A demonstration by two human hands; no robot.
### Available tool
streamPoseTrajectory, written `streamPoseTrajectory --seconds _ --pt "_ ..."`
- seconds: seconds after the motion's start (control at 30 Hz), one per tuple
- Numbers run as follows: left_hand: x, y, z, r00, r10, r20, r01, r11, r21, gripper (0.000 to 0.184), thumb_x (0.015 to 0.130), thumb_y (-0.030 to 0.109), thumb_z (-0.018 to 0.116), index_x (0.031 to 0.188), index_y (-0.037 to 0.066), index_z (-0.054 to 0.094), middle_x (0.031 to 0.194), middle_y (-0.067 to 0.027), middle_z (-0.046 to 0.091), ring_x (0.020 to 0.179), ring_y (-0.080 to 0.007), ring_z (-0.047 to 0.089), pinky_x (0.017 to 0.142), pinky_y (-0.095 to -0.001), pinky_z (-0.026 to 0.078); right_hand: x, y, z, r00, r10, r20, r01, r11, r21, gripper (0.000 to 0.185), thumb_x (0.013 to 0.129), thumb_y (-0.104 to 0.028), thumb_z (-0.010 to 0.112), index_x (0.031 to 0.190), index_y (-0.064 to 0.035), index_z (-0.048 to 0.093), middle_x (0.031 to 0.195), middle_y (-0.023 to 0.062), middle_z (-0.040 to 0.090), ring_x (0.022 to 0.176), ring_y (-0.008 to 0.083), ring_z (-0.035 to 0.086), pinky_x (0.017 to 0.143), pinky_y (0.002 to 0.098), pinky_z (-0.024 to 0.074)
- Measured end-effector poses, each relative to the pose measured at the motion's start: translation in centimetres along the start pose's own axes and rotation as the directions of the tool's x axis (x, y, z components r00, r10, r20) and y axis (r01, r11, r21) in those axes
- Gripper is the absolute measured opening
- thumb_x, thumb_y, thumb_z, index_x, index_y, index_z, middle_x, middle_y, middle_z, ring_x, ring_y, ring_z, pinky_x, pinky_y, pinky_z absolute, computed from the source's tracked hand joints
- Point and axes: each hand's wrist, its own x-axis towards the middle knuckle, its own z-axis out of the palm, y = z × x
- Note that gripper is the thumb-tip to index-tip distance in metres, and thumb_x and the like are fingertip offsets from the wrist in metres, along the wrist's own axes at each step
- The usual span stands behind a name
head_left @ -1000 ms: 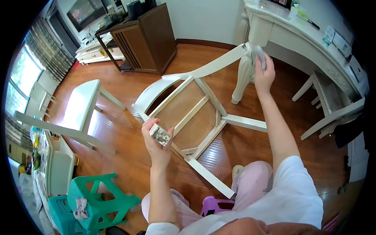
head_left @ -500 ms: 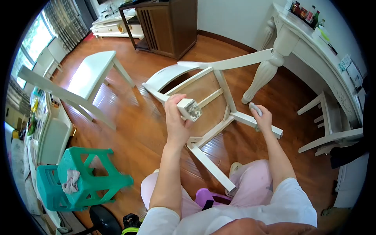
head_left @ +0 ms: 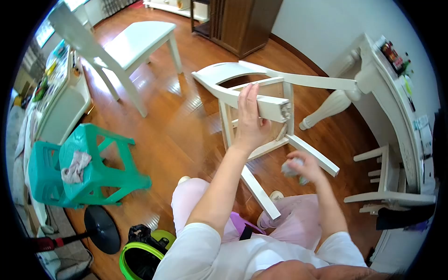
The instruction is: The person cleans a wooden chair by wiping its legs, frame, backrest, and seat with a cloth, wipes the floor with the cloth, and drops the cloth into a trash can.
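Observation:
A white wooden chair (head_left: 261,186) lies tipped over in front of me, its underside and legs turned toward me. My left hand (head_left: 252,123) is wrapped around one chair leg, close to its rough, scuffed end. Just to the right of it, my right hand (head_left: 305,165) is closed on a crumpled pale grey cloth (head_left: 290,168), near another leg of the same chair. Motion blurs the right hand somewhat, and the cloth is partly hidden by the fingers.
Two stacked green plastic stools (head_left: 100,163) stand at left, a rag (head_left: 77,167) on top. A lime-rimmed bin (head_left: 125,261) is below them. Another white chair (head_left: 140,42) stands beyond. A white carved table (head_left: 373,88) holding bottles stands at right. A brown cabinet (head_left: 252,23) is behind.
My view has shifted. The chair has turned, so the leg in my left hand now points to the right, showing its side. My right hand has come off the other leg, still with the cloth.

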Motion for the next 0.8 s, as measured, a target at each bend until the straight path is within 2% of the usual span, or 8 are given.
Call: streamPoseTrajectory --seconds 0.13,0.23,0.27,0.33,0.47,0.6,0.7,0.8 --pt "-3.0 -4.0 1.0 0.942 -0.306 -0.136 0.321 0.941 0.108 0.082 0.064 0.000 0.073 0.135 -0.002 0.032 0.130 -0.0245 0.041 0.124 -0.0398 0.039 0.105 -0.0441 0.034 -2.4 4.2 7.9 0.983 0.110 0.149 -0.143 0.962 0.232 0.040 0.076 -0.021 0.079 0.106 0.0001 0.063 0.094 0.0074 0.068 0.084 0.0144 0.065 0.074 0.0275 0.0530" --pt "-6.1 -10.2 2.1 0.703 -0.701 -0.119 0.703 0.659 0.266 0.078 0.065 0.014 0.081 0.128 -0.006 0.040 0.119 -0.0255 0.051 0.113 -0.0392 0.049 0.099 -0.0419 0.040 -5.6 5.5 11.8 0.914 0.367 0.173 -0.393 0.907 0.154 0.037 0.073 -0.026 0.081 0.098 -0.0021 0.068 0.086 0.0057 0.069 0.075 0.0116 0.064 0.067 0.0264 0.0521" --pt "-7.2 -12.9 2.4 0.702 -0.701 -0.126 0.705 0.658 0.264 0.078 0.065 0.014 0.081 0.128 -0.006 0.040 0.119 -0.0255 0.051 0.113 -0.0392 0.049 0.099 -0.0419 0.040 -6.0 6.5 12.3 0.915 0.363 0.175 -0.389 0.909 0.149 0.037 0.073 -0.026 0.081 0.098 -0.0021 0.068 0.086 0.0057 0.069 0.075 0.0116 0.064 0.067 0.0264 0.0521" --pt "-8.4 -16.8 2.2 0.426 -0.904 0.040 0.878 0.424 0.221 0.074 0.063 0.024 0.084 0.120 -0.007 0.048 0.109 -0.0236 0.059 0.104 -0.0366 0.057 0.093 -0.0400 0.046 -6.1 7.9 12.6 0.983 0.183 -0.013 -0.184 0.981 -0.058 0.038 0.075 -0.035 0.079 0.091 -0.0015 0.068 0.082 0.0084 0.069 0.071 0.0127 0.065 0.063 0.0284 0.0527" --pt "-10.0 -20.1 1.8 0.380 -0.920 0.098 0.896 0.392 0.208 0.080 0.065 0.032 0.085 0.127 -0.001 0.047 0.117 -0.0179 0.061 0.107 -0.0262 0.060 0.094 -0.0380 0.048 -5.7 7.7 11.8 0.878 0.461 0.125 -0.477 0.858 0.189 0.043 0.078 -0.041 0.076 0.095 -0.0028 0.069 0.084 0.0063 0.068 0.076 0.0111 0.062 0.066 0.0269 0.0499" --pt "-10.6 -24.8 3.3 0.413 -0.897 0.157 0.905 0.423 0.036 0.081 0.063 0.029 0.087 0.127 -0.001 0.047 0.118 -0.0163 0.060 0.107 -0.0251 0.059 0.093 -0.0380 0.049 -4.7 11.5 12.3 0.774 0.536 0.338 -0.634 0.659 0.406 0.042 0.084 -0.039 0.070 0.102 -0.0010 0.068 0.095 0.0064 0.068 0.084 0.0128 0.064 0.074 0.0259 0.0500" --pt "-10.2 -25.9 3.7 0.360 -0.893 0.269 0.928 0.373 -0.005 0.103 0.053 0.033 0.092 0.130 -0.008 0.038 0.123 -0.0233 0.056 0.111 -0.0305 0.058 0.097 -0.0386 0.046 -4.5 10.8 11.8 0.717 0.528 0.454 -0.696 0.520 0.495 0.047 0.086 -0.040 0.067 0.108 0.0013 0.065 0.099 0.0071 0.068 0.087 0.0146 0.065 0.077 0.0270 0.0512" --pt "-9.3 -24.1 2.6 0.389 -0.890 0.237 0.918 0.397 -0.015 0.101 0.053 0.034 0.092 0.130 -0.006 0.040 0.123 -0.0220 0.057 0.112 -0.0298 0.057 0.097 -0.0379 0.046 -4.5 12.0 12.2 0.741 0.503 0.444 -0.671 0.527 0.521 0.043 0.091 -0.041 0.060 0.105 -0.0009 0.065 0.098 0.0078 0.069 0.086 0.0165 0.066 0.075 0.0295 0.0535"
